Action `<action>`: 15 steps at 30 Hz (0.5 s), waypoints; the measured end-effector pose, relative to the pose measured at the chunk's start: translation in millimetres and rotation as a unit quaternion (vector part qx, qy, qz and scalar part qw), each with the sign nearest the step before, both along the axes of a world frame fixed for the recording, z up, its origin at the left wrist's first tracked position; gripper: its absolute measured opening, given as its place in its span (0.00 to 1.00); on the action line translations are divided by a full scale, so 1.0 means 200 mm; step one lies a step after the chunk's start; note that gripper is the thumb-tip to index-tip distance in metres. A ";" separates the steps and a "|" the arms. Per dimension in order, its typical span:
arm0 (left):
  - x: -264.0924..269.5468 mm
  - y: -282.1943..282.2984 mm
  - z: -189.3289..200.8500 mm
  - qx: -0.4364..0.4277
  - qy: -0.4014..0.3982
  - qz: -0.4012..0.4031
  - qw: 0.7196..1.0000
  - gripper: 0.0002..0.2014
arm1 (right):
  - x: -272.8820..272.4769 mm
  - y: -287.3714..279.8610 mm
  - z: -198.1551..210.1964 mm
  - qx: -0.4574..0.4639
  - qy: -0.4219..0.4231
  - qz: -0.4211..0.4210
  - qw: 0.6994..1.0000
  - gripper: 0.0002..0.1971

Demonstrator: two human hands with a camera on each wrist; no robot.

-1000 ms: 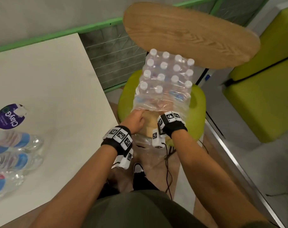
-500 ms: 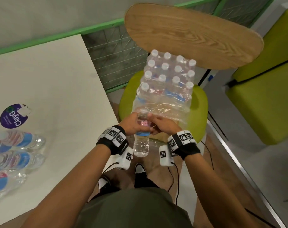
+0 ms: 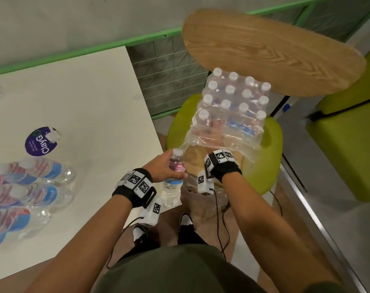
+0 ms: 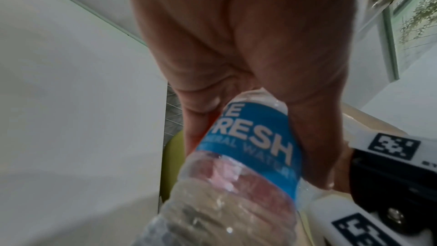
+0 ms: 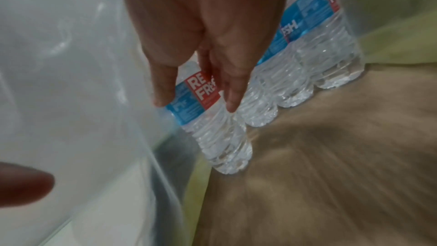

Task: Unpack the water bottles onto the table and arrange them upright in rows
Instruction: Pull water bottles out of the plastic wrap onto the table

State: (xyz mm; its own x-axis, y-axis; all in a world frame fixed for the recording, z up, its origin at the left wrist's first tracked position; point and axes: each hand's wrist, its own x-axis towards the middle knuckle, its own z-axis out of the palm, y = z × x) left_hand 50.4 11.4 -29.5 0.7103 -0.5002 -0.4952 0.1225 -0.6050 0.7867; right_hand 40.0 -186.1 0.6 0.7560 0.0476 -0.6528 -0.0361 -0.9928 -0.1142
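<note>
The left hand grasped one water bottle beside the shrink-wrapped pack; the right hand reached inside, fingers open around another bottle. Next, the held bottle likely needed standing upright on the tabletop

Office-like lounge: white table, green seats, round wooden tabletop.

Water bottles, partly unpacked

We see one clear bottle held upright, the wrapped pack on a chair, others lying flat on the tabletop.
</note>
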 end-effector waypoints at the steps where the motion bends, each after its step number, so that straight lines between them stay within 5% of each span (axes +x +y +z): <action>1: 0.00 0.01 0.00 -0.003 0.003 0.005 1.000 0.35 | -0.02 -0.01 0.00 -0.001 0.006 -0.010 1.000 0.20; 5: 0.00 0.02 0.01 -0.016 -0.004 0.016 1.000 0.33 | -0.09 -0.10 -0.12 0.059 -0.034 -0.116 0.991 0.25; 6: 0.00 0.03 0.01 -0.018 -0.008 0.018 1.000 0.33 | -0.08 -0.11 -0.13 0.123 -0.061 -0.208 0.968 0.26; 8: 0.00 0.03 0.01 -0.022 -0.009 0.022 0.999 0.33 | -0.12 -0.10 -0.14 0.268 -0.093 -0.404 0.869 0.14; 9: -0.01 0.04 0.00 -0.027 -0.005 0.024 0.999 0.33 | -0.14 -0.10 -0.13 0.304 -0.098 -0.438 0.840 0.09; 11: -0.02 0.06 0.01 -0.043 0.002 0.037 0.998 0.34 | -0.21 -0.09 -0.14 0.343 -0.070 -0.422 0.836 0.15; 15: -0.07 0.20 0.02 -0.054 -0.010 0.116 0.992 0.34 | -0.30 0.01 -0.17 0.384 0.024 -0.263 0.885 0.25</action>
